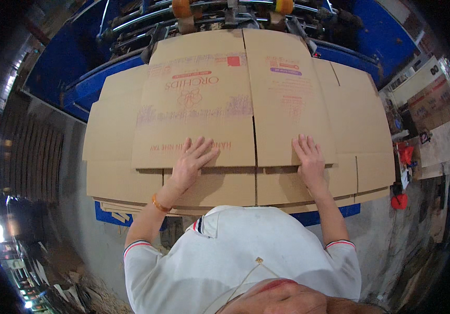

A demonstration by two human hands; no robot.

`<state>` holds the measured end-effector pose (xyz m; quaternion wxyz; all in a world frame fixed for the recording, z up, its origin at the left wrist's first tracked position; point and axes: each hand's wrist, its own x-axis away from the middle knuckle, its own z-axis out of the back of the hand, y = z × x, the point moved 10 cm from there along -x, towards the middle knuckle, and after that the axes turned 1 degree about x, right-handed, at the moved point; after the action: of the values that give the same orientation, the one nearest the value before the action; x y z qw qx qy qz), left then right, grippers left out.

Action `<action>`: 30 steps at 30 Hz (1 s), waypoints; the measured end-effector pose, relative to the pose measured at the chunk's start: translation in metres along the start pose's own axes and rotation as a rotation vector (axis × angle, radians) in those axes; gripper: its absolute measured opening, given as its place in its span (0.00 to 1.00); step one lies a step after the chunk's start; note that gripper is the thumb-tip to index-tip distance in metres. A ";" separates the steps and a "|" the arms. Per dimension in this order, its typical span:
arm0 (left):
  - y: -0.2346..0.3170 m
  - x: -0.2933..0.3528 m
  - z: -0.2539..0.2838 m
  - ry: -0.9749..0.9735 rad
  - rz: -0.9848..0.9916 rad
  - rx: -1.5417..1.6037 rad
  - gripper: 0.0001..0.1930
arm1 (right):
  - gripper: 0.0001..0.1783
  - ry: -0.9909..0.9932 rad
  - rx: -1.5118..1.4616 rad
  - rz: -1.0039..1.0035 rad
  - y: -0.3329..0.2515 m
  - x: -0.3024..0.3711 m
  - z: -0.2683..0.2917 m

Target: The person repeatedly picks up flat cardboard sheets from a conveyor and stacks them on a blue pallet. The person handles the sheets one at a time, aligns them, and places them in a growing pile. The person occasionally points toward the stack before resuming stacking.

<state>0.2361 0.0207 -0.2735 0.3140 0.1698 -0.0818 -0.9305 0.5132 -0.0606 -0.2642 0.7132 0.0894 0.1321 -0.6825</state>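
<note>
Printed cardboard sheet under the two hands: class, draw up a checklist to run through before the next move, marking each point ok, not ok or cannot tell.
1. Left hand resting on the printed cardboard sheet: ok, near its front edge.
2. Right hand resting on it too: ok, toward the right side.
3. Both hands away from the machine: ok, it lies beyond the sheet's far edge.
4. Near edge flush with the cardboard beneath: not ok, the lower layer sticks out in front.
5. Wrists bare: not ok, an orange bracelet is on the left one.
6. Far edge touching the machine: cannot tell.
</note>
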 end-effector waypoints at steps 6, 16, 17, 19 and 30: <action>-0.042 -0.061 -0.005 0.113 0.002 -0.035 0.34 | 0.41 0.039 0.159 0.030 0.023 -0.066 -0.028; -0.113 -0.170 -0.001 0.140 0.044 -0.313 0.34 | 0.38 0.247 0.117 0.016 0.079 -0.187 -0.058; -0.116 -0.180 0.001 0.144 0.090 -0.341 0.33 | 0.37 0.288 0.107 0.010 0.085 -0.198 -0.061; -0.141 -0.178 0.012 0.155 0.252 -0.425 0.30 | 0.32 0.311 0.129 -0.059 0.066 -0.206 -0.047; -0.347 0.218 0.170 0.346 1.581 -0.715 0.32 | 0.19 0.095 -0.068 -0.070 0.106 -0.080 -0.052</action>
<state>-0.1814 0.1687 -0.2629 0.9077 0.0935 0.1694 -0.3723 0.6130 0.0372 -0.2947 0.6845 0.0927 0.1920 -0.6972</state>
